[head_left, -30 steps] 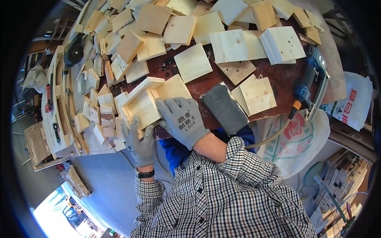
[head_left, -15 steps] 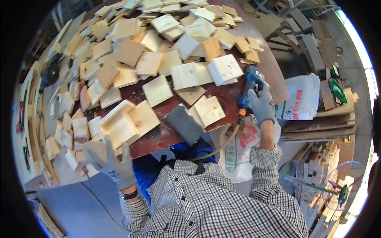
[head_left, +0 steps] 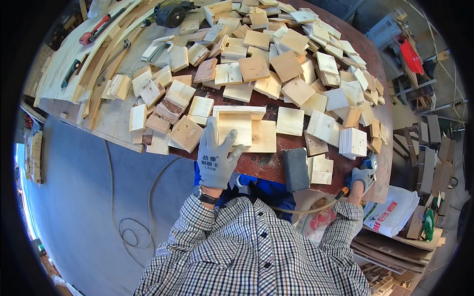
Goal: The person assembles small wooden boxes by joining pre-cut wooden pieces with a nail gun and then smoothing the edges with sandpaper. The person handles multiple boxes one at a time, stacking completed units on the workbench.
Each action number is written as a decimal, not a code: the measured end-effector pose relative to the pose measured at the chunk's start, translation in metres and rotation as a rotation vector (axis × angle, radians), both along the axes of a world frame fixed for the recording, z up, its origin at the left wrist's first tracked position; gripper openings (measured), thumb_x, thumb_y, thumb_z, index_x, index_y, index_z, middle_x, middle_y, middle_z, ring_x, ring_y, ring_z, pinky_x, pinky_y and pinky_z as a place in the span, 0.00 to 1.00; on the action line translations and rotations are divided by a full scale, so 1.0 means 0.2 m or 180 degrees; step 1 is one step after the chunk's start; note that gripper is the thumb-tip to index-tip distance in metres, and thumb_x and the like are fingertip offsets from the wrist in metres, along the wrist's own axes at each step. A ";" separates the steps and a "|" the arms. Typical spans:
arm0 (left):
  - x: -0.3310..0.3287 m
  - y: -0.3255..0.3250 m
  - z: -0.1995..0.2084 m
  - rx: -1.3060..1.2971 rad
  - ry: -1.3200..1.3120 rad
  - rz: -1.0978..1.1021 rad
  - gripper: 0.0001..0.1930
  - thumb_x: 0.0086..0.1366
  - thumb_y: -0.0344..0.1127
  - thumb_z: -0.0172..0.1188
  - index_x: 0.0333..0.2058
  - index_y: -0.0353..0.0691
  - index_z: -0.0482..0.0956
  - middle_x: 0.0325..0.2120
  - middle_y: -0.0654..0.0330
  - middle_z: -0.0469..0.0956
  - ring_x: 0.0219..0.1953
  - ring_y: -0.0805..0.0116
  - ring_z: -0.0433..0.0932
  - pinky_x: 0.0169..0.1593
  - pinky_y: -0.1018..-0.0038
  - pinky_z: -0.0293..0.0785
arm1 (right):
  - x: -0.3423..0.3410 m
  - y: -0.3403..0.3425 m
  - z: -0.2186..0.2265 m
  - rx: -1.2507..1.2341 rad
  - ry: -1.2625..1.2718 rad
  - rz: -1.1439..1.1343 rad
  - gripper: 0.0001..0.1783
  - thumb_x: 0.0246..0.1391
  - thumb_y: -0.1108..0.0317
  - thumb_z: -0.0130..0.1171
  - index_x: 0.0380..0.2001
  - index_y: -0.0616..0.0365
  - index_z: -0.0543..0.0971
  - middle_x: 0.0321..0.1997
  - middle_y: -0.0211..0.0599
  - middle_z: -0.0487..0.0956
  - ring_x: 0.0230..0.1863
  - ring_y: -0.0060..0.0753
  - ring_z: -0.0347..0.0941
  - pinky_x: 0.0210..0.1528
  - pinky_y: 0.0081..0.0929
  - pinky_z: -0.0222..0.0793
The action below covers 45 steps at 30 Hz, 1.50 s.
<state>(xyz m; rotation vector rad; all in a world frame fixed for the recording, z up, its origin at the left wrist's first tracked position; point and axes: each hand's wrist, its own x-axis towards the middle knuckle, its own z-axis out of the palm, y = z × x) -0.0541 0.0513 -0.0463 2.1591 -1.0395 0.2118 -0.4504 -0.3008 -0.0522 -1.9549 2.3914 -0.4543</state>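
Note:
My left hand (head_left: 217,160), in a grey work glove, is at the table's near edge with its fingers apart. Its fingertips overlap the left side of a wooden corner piece (head_left: 236,129), a flat board with a raised strip along its far side; whether they press on it I cannot tell. Against that piece's right side lies a flat pale board (head_left: 263,136). Far to the right, my gloved right hand (head_left: 362,176) is closed round a blue air nailer (head_left: 369,162) lying at the table's right edge. An orange coupling (head_left: 341,193) joins it to a tan hose (head_left: 313,210).
A dark grey block (head_left: 295,170) juts over the near edge beside light wood pieces (head_left: 322,170). Beyond is a heap of small boards (head_left: 286,66); a white-edged stack (head_left: 352,142) stands by the nailer. Red-handled tool (head_left: 95,30) and black power tool (head_left: 170,14) lie far left.
The view has swung left, so the table appears shifted rightward. My left hand has moved in over the corner piece's left side. The right hand stays on the nailer.

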 end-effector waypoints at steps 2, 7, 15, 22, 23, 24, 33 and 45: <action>0.00 0.00 0.02 0.0118 -0.0069 -0.0006 0.26 0.58 0.47 0.77 0.55 0.48 0.87 0.73 0.34 0.60 0.66 0.36 0.75 0.61 0.55 0.80 | -0.05 -0.08 -0.03 0.0150 -0.0094 -0.0315 0.48 0.40 0.64 0.76 0.65 0.69 0.67 0.57 0.59 0.81 0.56 0.61 0.82 0.57 0.49 0.79; 0.02 0.00 0.00 0.0149 0.0146 -0.0129 0.24 0.61 0.47 0.75 0.55 0.49 0.87 0.74 0.37 0.60 0.64 0.39 0.78 0.57 0.57 0.83 | -0.07 -0.02 0.07 0.0030 -0.0261 -0.0630 0.46 0.40 0.65 0.76 0.62 0.70 0.68 0.55 0.57 0.81 0.54 0.52 0.83 0.57 0.44 0.78; 0.05 0.00 -0.02 0.0171 -0.0010 -0.0071 0.24 0.61 0.49 0.75 0.55 0.49 0.88 0.73 0.35 0.63 0.65 0.39 0.77 0.58 0.57 0.83 | 0.12 0.72 0.92 -0.0648 -0.3212 0.1317 0.19 0.60 0.74 0.64 0.53 0.67 0.76 0.42 0.39 0.80 0.39 0.30 0.78 0.47 0.31 0.77; 0.08 -0.02 -0.07 -0.0114 0.0050 -0.0127 0.27 0.55 0.49 0.78 0.53 0.47 0.89 0.71 0.36 0.66 0.66 0.40 0.76 0.62 0.58 0.79 | 0.56 1.00 1.18 0.1103 -0.5034 0.1964 0.21 0.67 0.69 0.55 0.60 0.67 0.71 0.36 0.33 0.75 0.30 0.28 0.73 0.36 0.33 0.76; 0.08 -0.01 -0.08 -0.0133 0.0010 -0.0127 0.28 0.54 0.49 0.79 0.53 0.48 0.89 0.71 0.37 0.66 0.65 0.41 0.77 0.62 0.58 0.80 | 0.63 0.96 1.18 0.1456 -0.4479 0.2241 0.20 0.68 0.68 0.56 0.58 0.67 0.72 0.34 0.34 0.75 0.28 0.27 0.73 0.35 0.31 0.75; 0.08 -0.01 -0.08 -0.0141 -0.0045 -0.0099 0.28 0.54 0.49 0.79 0.53 0.48 0.89 0.71 0.37 0.67 0.64 0.42 0.78 0.61 0.59 0.80 | 0.72 0.90 1.17 0.1824 -0.4059 0.2446 0.19 0.68 0.67 0.57 0.57 0.66 0.73 0.33 0.34 0.76 0.27 0.27 0.74 0.33 0.29 0.75; 0.06 -0.02 -0.06 -0.0281 -0.0048 -0.0022 0.25 0.52 0.47 0.80 0.49 0.51 0.90 0.71 0.43 0.68 0.57 0.48 0.82 0.56 0.61 0.82 | 1.40 0.70 0.93 0.3591 -0.2279 0.3054 0.22 0.64 0.56 0.68 0.50 0.64 0.79 0.27 0.32 0.78 0.21 0.23 0.76 0.27 0.22 0.74; 0.06 -0.02 -0.06 -0.0244 -0.0091 0.0069 0.25 0.50 0.45 0.80 0.49 0.55 0.89 0.69 0.45 0.70 0.55 0.49 0.82 0.54 0.62 0.83 | 1.53 0.69 0.87 0.3804 -0.1902 0.3129 0.14 0.62 0.59 0.68 0.41 0.58 0.81 0.27 0.28 0.78 0.21 0.21 0.76 0.25 0.23 0.75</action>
